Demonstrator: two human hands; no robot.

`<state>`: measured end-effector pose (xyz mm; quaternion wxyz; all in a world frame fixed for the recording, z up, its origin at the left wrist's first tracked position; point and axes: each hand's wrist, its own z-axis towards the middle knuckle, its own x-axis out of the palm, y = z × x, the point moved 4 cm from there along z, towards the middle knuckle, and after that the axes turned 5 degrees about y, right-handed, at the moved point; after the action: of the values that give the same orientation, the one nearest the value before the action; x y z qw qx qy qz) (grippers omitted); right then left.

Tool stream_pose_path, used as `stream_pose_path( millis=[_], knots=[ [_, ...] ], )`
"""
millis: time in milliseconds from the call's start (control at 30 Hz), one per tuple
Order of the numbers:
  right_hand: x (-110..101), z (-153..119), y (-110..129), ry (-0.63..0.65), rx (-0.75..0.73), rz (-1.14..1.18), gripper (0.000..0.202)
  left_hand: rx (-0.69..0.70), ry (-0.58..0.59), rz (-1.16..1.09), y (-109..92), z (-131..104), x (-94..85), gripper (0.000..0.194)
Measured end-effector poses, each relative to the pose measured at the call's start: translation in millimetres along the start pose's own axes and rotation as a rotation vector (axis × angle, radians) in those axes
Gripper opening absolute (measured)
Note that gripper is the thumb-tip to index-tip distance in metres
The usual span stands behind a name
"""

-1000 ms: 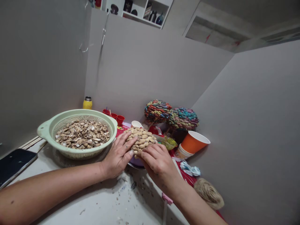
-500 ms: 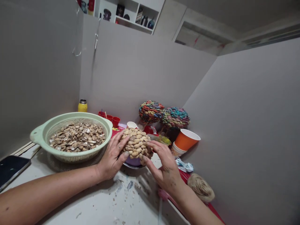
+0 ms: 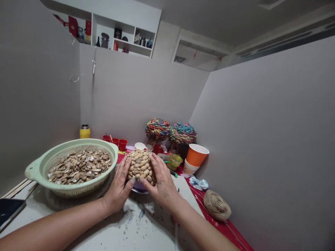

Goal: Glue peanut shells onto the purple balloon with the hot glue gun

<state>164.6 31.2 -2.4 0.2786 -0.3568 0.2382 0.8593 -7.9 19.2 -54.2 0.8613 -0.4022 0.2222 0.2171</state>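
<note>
Far left there's a dark phone (image 3: 10,213), cut off by the edge of view, with some thin sticks (image 3: 16,188) just behind it. Next up is a big pale green colander (image 3: 34,169) on the counter (image 3: 123,233), loaded with peanut shells (image 3: 80,167). A yellow bottle (image 3: 84,132) stands behind that, then a few red cups (image 3: 123,144).

Now the middle: the left hand (image 3: 119,186) is loosely cupped, fingers stretched up along the left side of a peanut-covered dome (image 3: 141,165). That dome sits right between the two hands, over something purple (image 3: 138,185), mostly hidden. The right hand (image 3: 162,179) mirrors it on the other side, fingers extended, thumb at the lower front. Both are touching the dome, neither curled into a fist.

Behind it, a white cup (image 3: 139,146), then two multicolored balls (image 3: 157,130) side by side. Further right: a yellowish bowl (image 3: 174,162), a tilted orange cup (image 3: 196,156), a crumpled blue-and-white wad (image 3: 199,183), and a tan twine ball (image 3: 217,205) on red covering (image 3: 227,232).
</note>
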Motion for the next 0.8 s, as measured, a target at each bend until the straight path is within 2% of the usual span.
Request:
stream_pose_path(
  millis=[167, 333, 433, 500, 633, 800],
  knots=[
    [2.1, 0.6, -2.4, -0.020, 0.036, 0.075, 0.071, 0.000, -0.007, -0.033, -0.6, 0.0, 0.2, 0.057],
    [-8.5, -0.9, -9.2, -0.069, 0.105, 0.250, 0.068, -0.012, -0.020, -0.059, 0.8, 0.2, -0.4, 0.057],
    [-13.2, -4.6, -24.6, -0.155, 0.264, 0.397, 0.058, -0.051, -0.041, -0.093, 4.0, 1.1, -1.1, 0.057],
    [-10.0, -9.2, -37.6, -0.190, 0.413, 0.507, 0.059, -0.098, -0.057, -0.143, 7.2, 2.0, -1.3, 0.059],
    [7.7, -20.1, -54.2, -0.157, 0.676, 0.729, 0.066, -0.212, -0.088, -0.264, 13.6, 3.0, -1.1, 0.061],
    [19.6, -24.4, -55.3, -0.122, 0.840, 0.948, 0.058, -0.302, -0.086, -0.402, 16.5, 4.9, -1.6, 0.068]
  ],
)
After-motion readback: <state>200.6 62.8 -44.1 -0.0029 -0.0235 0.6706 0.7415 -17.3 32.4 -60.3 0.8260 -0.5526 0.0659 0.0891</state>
